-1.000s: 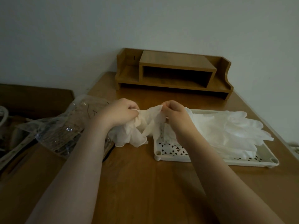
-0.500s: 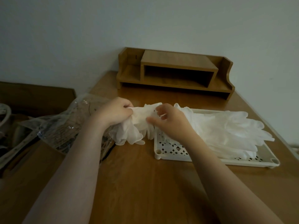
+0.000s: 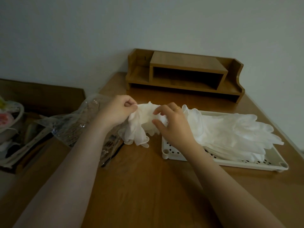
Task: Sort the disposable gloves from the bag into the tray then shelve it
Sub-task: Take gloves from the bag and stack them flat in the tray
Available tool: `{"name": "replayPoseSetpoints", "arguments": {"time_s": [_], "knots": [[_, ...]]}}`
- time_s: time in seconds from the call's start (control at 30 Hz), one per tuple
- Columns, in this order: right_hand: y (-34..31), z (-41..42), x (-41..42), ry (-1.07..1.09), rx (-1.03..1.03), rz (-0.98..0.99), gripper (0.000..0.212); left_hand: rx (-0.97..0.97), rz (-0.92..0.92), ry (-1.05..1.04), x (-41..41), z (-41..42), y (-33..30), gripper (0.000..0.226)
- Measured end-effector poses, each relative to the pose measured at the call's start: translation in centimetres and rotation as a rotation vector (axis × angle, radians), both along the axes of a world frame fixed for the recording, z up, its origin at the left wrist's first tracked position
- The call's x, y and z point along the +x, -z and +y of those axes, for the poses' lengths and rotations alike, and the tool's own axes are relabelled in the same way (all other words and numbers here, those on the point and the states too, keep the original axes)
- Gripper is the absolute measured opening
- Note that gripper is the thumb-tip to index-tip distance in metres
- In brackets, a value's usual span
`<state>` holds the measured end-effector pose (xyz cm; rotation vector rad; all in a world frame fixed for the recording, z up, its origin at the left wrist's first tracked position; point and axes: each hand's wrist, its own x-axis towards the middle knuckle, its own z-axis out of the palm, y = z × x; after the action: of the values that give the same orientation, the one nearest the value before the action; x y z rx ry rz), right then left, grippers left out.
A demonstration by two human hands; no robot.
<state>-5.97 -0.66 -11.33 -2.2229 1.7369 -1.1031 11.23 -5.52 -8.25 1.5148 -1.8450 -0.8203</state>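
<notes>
A crumpled white disposable glove (image 3: 139,127) hangs above the table, just left of the white perforated tray (image 3: 246,163). My left hand (image 3: 117,111) pinches its upper edge. My right hand (image 3: 172,124) grips the glove's right part between thumb and curled fingers, over the tray's left end. Several flattened white gloves (image 3: 230,129) lie stacked in the tray, fingers pointing right. The clear plastic bag (image 3: 79,122) lies crumpled on the table's left side, partly behind my left forearm. A wooden desk shelf (image 3: 184,74) stands at the back against the wall.
The wooden table (image 3: 148,186) stretches toward me in front of the tray. A box of mixed clutter (image 3: 14,137) sits off the table's left edge. The wall runs close behind the shelf and along the right side.
My right hand let go of its pinch on the glove's top and took a new hold lower down on its right part. The left hand kept its pinch and barely moved.
</notes>
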Motion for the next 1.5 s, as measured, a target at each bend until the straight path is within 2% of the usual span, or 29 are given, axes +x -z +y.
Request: {"name": "replayPoseSetpoints", "arguments": {"time_s": [0.1, 0.17, 0.2, 0.27, 0.37, 0.43, 0.5, 0.6, 0.67, 0.7, 0.77, 0.87, 0.93, 1.03, 1.1, 1.23, 1.37, 1.5], "knots": [[-0.5, 0.8, 1.0, -0.283, 0.073, 0.128, 0.036, 0.025, 0.131, -0.097, 0.5, -0.2, 0.3, 0.009], [-0.3, 0.8, 1.8, -0.306, 0.116, 0.404, 0.057, 0.051, 0.203, -0.142, 0.5, 0.0, 0.4, 0.009], [0.0, 0.6, 2.0, -0.287, 0.093, 0.493, 0.061, 0.072, 0.235, -0.158, 0.5, 0.2, 0.4, 0.010], [0.3, 0.3, 2.6, -0.288, -0.007, 0.489, 0.050, 0.131, 0.330, -0.169, 0.5, 0.5, 0.7, 0.011], [0.4, -0.1, 2.8, -0.314, -0.060, 0.340, 0.024, 0.102, 0.407, -0.154, 0.7, 1.0, 1.3, 0.016], [0.3, -0.4, 2.8, -0.255, -0.081, 0.234, 0.023, 0.002, 0.302, -0.101, 0.8, 1.2, 2.0, 0.020], [-0.3, -0.5, 3.1, -0.177, -0.065, 0.062, 0.021, 0.045, 0.294, 0.004, 0.9, 1.6, 2.9, 0.031], [-1.5, -0.5, 3.3, -0.076, 0.119, -0.192, 0.024, 0.335, 0.646, 0.087, 0.5, 2.5, 4.0, 0.054], [-2.4, -0.6, 3.3, -0.041, 0.224, -0.363, 0.033, 0.349, 0.813, 0.089, 0.2, 3.1, 4.4, 0.066], [-2.8, -0.6, 3.4, -0.033, 0.268, -0.435, 0.035, 0.326, 0.840, 0.111, 0.1, 3.1, 4.6, 0.075], [-3.2, -0.7, 3.4, -0.030, 0.380, -0.531, 0.034, 0.240, 0.755, 0.192, -0.3, 3.3, 4.9, 0.089], [-3.7, -0.4, 3.4, -0.092, 0.598, -0.649, 0.029, 0.187, 0.585, 0.234, -0.7, 4.1, 4.7, 0.082], [-4.0, -0.3, 3.6, -0.106, 0.672, -0.647, 0.029, 0.152, 0.536, 0.139, -1.2, 4.2, 4.8, 0.076], [-4.3, -0.2, 3.8, -0.086, 0.656, -0.516, 0.029, 0.070, 0.488, -0.087, -1.5, 4.3, 4.4, 0.037], [-4.6, 0.2, 3.8, -0.036, 0.557, -0.515, 0.025, 0.066, 0.470, -0.141, -1.3, 4.4, 4.4, 0.021], [-5.1, -0.4, 2.5, 0.086, 0.400, -0.824, 0.024, 0.075, 0.549, -0.112, -0.9, 4.2, 4.5, 0.020], [-4.9, -1.0, 1.1, 0.133, 0.551, -1.263, 0.019, 0.129, 0.644, -0.102, -0.9, 4.3, 4.0, 0.027], [-3.6, -1.1, -0.1, 0.137, 0.623, -1.543, 0.015, 0.180, 0.835, -0.205, -0.4, 4.3, 3.8, 0.029]]}}
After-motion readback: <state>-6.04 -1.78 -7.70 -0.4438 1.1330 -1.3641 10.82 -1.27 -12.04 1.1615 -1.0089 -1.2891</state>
